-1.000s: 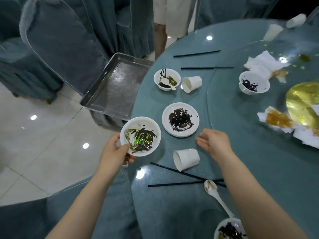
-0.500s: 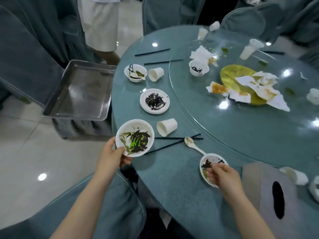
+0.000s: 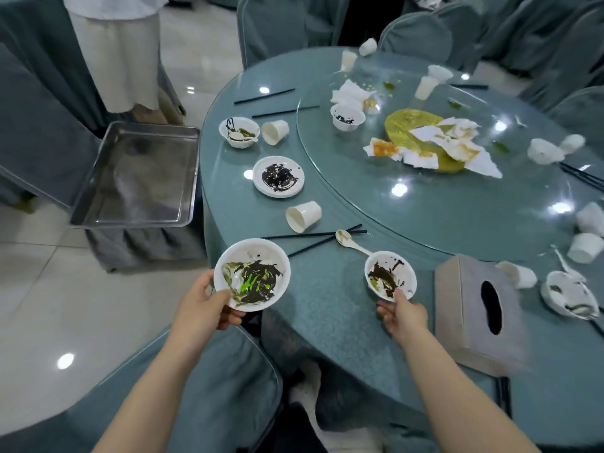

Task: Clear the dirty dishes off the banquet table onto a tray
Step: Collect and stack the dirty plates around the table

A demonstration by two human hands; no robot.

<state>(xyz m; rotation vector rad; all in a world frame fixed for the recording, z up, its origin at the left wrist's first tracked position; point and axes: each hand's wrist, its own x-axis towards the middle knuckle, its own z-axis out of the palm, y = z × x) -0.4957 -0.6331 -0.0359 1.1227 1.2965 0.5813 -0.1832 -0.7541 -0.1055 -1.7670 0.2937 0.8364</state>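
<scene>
Head cam showed the left hand (image 3: 204, 307) gripping a smeared plate (image 3: 251, 278) off the tabletop (image 3: 327, 305) edge, while the right hand (image 3: 403, 317) pinched a dirty bowl (image 3: 390, 275) by its near rim. Tray (image 3: 137, 174) on the left sat bare, so basically nothing was cleared yet; cups, chopsticks, more bowls left.
</scene>
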